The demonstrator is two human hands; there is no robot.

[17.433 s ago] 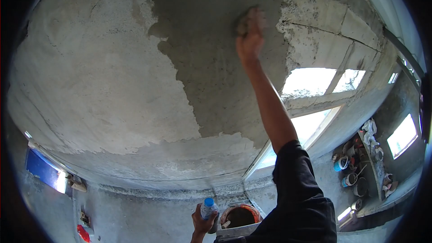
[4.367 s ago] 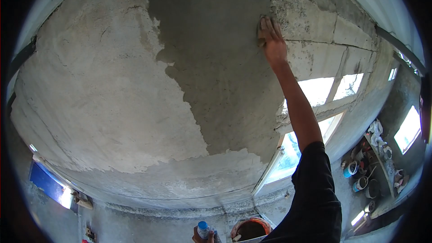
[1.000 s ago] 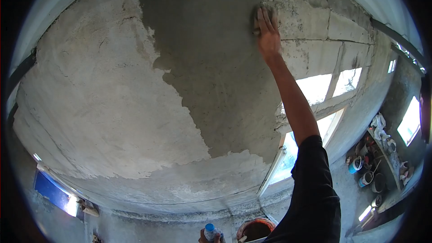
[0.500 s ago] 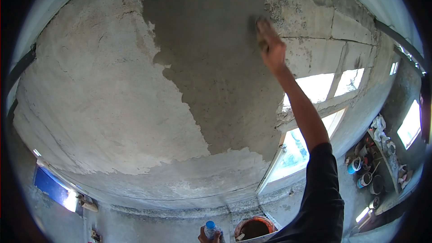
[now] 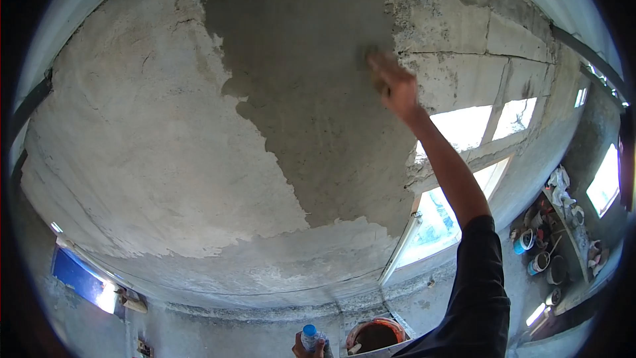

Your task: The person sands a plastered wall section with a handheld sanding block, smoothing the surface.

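Observation:
My right hand [image 5: 399, 89] is raised on an outstretched arm against the right part of the dark, damp plaster patch [image 5: 305, 93]. Its fingers are closed and smeared by motion. A small dark thing seems to sit at the fingertips, pressed to the wall, but its kind cannot be made out. Low in the view, my left hand [image 5: 302, 348] is wrapped round a clear plastic bottle [image 5: 310, 339] with a blue cap, held upright. Just right of the bottle stands an orange-rimmed bucket [image 5: 396, 329] with dark contents.
Lighter dry plaster [image 5: 152, 152] lies left of the patch, and rough cracked concrete [image 5: 450, 26] to its right. Bright window openings [image 5: 464, 127] and a doorway [image 5: 434, 225] are below my right arm. Several buckets [image 5: 540, 263] stand by a cluttered shelf. A blue panel [image 5: 78, 275] is far left.
My right hand has slid slightly down and left along the damp plaster, its arm following. My left hand and the bottle have stayed in place.

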